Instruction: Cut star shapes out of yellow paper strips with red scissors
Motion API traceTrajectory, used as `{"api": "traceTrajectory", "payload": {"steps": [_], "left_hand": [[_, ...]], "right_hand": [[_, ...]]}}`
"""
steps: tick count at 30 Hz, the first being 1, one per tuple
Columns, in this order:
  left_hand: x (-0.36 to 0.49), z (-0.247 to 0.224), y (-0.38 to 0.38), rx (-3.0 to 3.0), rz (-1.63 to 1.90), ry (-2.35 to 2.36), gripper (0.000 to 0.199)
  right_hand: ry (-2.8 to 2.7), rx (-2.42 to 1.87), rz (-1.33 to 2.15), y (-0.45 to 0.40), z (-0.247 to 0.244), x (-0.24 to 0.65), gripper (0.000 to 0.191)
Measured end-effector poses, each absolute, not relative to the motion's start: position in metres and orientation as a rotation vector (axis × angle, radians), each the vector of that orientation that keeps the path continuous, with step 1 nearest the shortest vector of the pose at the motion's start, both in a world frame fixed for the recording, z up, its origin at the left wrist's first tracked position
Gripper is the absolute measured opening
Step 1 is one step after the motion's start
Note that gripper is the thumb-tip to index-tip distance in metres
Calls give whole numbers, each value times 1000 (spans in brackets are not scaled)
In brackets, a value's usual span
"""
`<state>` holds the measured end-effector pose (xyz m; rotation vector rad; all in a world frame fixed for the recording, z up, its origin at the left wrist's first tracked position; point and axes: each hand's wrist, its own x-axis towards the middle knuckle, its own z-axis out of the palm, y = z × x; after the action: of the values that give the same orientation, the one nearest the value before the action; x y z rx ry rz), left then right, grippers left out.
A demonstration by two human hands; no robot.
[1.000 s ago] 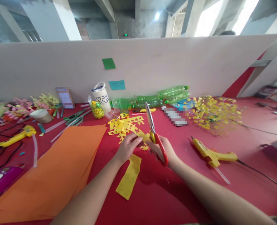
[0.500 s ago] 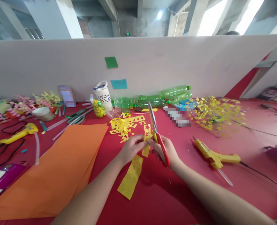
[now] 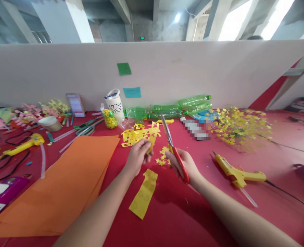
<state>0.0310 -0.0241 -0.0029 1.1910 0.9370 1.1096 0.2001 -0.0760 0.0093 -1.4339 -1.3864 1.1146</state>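
Observation:
My left hand (image 3: 138, 155) pinches a yellow paper strip (image 3: 152, 138) with cut-outs, raised in front of a heap of yellow star-cut scraps (image 3: 131, 137). Red-handled scissors (image 3: 177, 156) rest in my right hand (image 3: 186, 164), blades pointing up and away from me; whether the blades are fully together I cannot tell. Between the two hands, several small yellow paper stars (image 3: 162, 157) lie on the red table. Nearer to me lies another yellow paper strip (image 3: 144, 195) with faint star outlines and a notched top end.
Orange paper sheets (image 3: 61, 181) cover the left front. To the right lies a yellow glue gun (image 3: 238, 171) with its cord, behind it a bunch of yellow star sprigs (image 3: 240, 125). Green plastic bottles (image 3: 167, 111) and a white tumbler (image 3: 115, 104) line the partition (image 3: 180, 75).
My left hand has moved left and away from the right hand, taking the yellow strip along. The loose stars between the hands now show. My right hand still holds the scissors.

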Motion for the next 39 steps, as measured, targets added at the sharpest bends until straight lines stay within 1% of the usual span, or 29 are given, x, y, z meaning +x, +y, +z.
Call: {"api": "traceTrajectory", "payload": {"steps": [4,7,12,17,23,31,39], "left_hand": [[14,0,-9,1070,1390,952,21],[8,2,-4,1062,1466,927,20],[11,2,-8,1145,1431,923,20],[15,3,-12,1229,1403,914,20],[11,3,-9,1180,1432,933,20],[13,4,-11,1176,1411,967,19],[13,6,-12,1224,1386,952,20]], "right_hand": [[-1712,-1564,1062,-75,11,206,43],[-1864,-1608,1058,-74,9,206,45],[-1947,-1623,1084,-76,7,204,47],[-1893,-1615,1146,-79,14,204,49],[-1798,-1590,1273,-81,15,203,47],[-1838,-1573,1252,-82,17,202,46],[-1740,-1573,1347,-82,15,202,45]]}}
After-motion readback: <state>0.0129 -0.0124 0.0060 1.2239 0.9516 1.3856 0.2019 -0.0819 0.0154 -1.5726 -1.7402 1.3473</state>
